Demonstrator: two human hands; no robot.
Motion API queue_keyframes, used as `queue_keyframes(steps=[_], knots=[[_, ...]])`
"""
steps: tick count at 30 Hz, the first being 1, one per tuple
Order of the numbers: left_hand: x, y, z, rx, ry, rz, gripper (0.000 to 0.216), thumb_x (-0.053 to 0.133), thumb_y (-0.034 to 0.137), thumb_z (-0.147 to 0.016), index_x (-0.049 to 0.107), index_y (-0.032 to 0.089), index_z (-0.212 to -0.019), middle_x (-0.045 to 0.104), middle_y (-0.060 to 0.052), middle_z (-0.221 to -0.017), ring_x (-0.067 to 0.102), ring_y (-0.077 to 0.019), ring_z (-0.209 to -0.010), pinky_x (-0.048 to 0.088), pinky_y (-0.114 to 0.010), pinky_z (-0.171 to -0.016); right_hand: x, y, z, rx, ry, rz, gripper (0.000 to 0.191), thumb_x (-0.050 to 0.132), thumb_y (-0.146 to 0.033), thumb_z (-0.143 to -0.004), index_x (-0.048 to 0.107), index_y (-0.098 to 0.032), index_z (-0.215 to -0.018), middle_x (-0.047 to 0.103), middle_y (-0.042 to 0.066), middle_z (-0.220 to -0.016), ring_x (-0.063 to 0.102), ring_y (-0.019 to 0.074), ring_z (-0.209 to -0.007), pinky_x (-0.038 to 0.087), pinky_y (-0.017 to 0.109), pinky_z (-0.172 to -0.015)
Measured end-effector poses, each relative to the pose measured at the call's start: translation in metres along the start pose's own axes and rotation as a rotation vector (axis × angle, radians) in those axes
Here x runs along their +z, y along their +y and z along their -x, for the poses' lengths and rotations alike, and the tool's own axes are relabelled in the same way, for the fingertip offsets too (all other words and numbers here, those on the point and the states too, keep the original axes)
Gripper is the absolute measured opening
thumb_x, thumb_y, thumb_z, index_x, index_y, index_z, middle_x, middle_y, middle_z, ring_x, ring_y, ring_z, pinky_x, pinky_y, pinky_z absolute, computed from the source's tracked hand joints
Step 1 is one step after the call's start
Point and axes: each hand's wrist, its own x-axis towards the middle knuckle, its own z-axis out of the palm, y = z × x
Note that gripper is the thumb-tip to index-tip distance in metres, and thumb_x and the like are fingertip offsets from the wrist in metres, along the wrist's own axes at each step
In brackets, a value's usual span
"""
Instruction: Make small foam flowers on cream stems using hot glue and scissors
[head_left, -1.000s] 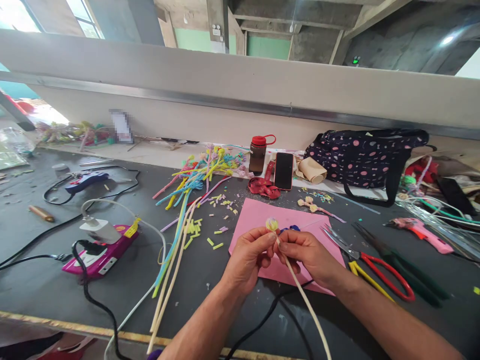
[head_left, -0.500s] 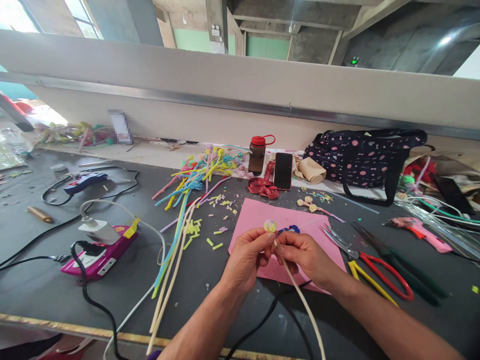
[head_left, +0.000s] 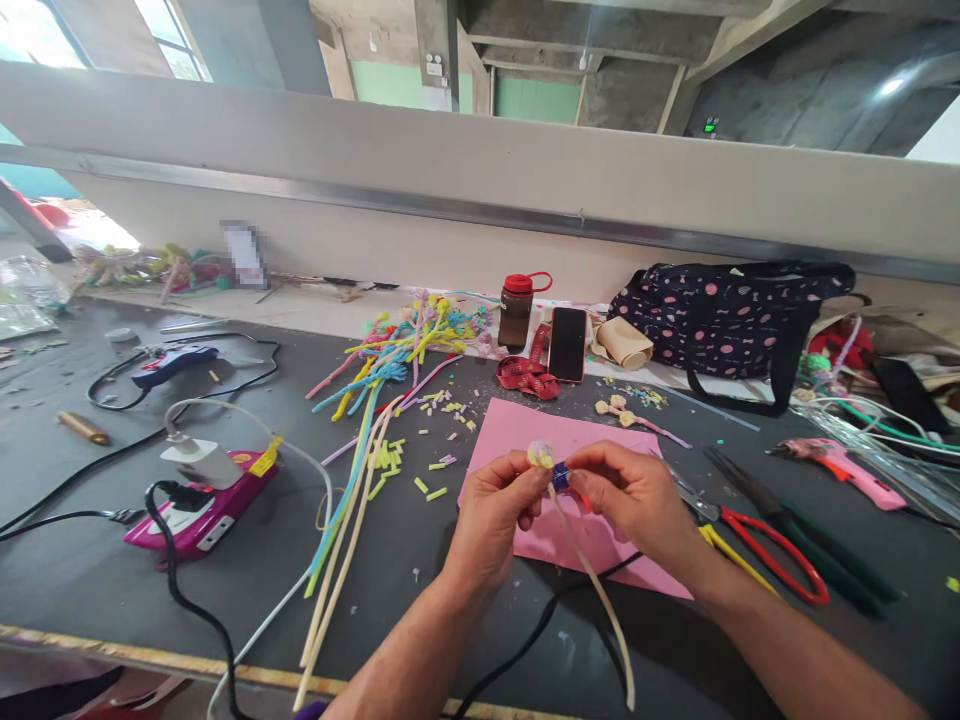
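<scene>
Pinched in my left hand (head_left: 499, 510) is a cream stem (head_left: 589, 570) with a small yellow and purple fuzzy bud (head_left: 540, 454) at its top. The stem hangs down toward the table's front edge. My right hand (head_left: 630, 495) is closed around a blue glue gun (head_left: 560, 476), its front end close beside the bud. A bit of red-orange shows under my right fingers; most of the tool is hidden by that hand. Below both hands lies a pink sheet (head_left: 487, 450).
Red-handled scissors (head_left: 780, 550), green-handled pliers (head_left: 825, 550) and a pink glue gun (head_left: 847, 470) lie at right. Loose cream stems (head_left: 337, 560) and yellow-green cut pieces (head_left: 386, 455) lie left of the sheet. A magenta power strip (head_left: 202, 520) with cords sits farther left.
My right hand has let go of the stem and taken hold of the blue glue gun, which has shifted left toward the bud. My left hand still holds the stem in nearly the same place.
</scene>
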Motion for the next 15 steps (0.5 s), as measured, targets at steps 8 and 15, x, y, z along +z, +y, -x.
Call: queue_keyframes(steps=[8, 15], knots=[[0.003, 0.0, 0.005, 0.186, -0.021, -0.156, 0.01, 0.067, 0.027, -0.072, 0.068, 0.018, -0.074, 0.053, 0.002, -0.069, 0.041, -0.0053, -0.049, 0.029, -0.019, -0.043, 0.003, -0.019, 0.007, -0.344, 0.167, 0.287, 0.004, 0.06, -0.023, -0.08, 0.062, -0.02, -0.081, 0.063, 0.001, -0.069, 0.056, 0.0118, -0.059, 0.044, 0.023, -0.054], [0.004, 0.001, 0.005, 0.189, -0.018, -0.175, 0.011, 0.067, 0.029, -0.071, 0.069, 0.018, -0.074, 0.055, 0.001, -0.071, 0.042, -0.0064, -0.05, 0.031, -0.019, -0.044, 0.004, -0.019, 0.007, -0.327, 0.161, 0.308, 0.006, 0.058, -0.023, -0.081, 0.062, -0.02, -0.08, 0.064, 0.001, -0.07, 0.055, 0.0118, -0.059, 0.043, 0.023, -0.054]])
